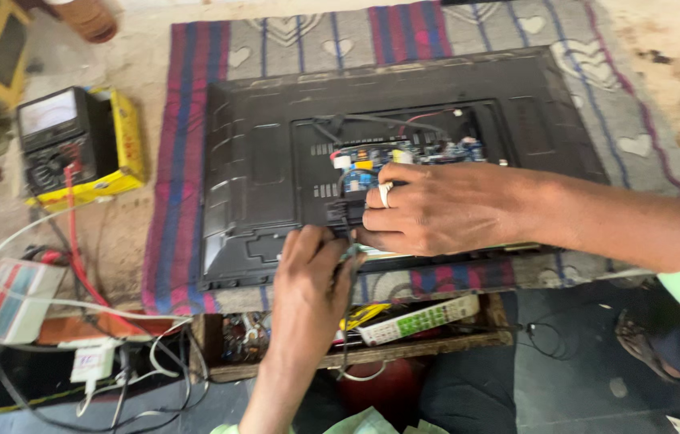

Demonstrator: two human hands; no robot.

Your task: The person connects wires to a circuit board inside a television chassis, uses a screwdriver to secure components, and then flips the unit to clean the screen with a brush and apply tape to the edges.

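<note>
A person works on a black television [275, 161] lying face down on a striped cloth [187, 96], its rear panel opened to show a blue circuit board [404, 153]. The left hand [312, 277] reaches up from below, fingers curled narrowly around a dark cable [349, 265] at the set's lower edge, just beneath the board. The right hand [436, 209], a ring on one finger, rests across the panel, its fingertips pressed together on the same spot, touching the left hand's fingers; whether they grip anything cannot be told. The circuit board lies just above the right hand's knuckles. Left of both hands, well apart, sits an analogue meter [58, 141] in a yellow box. Below the fingers, a white remote control [420, 319] lies in a wooden tray [436, 345].
</note>
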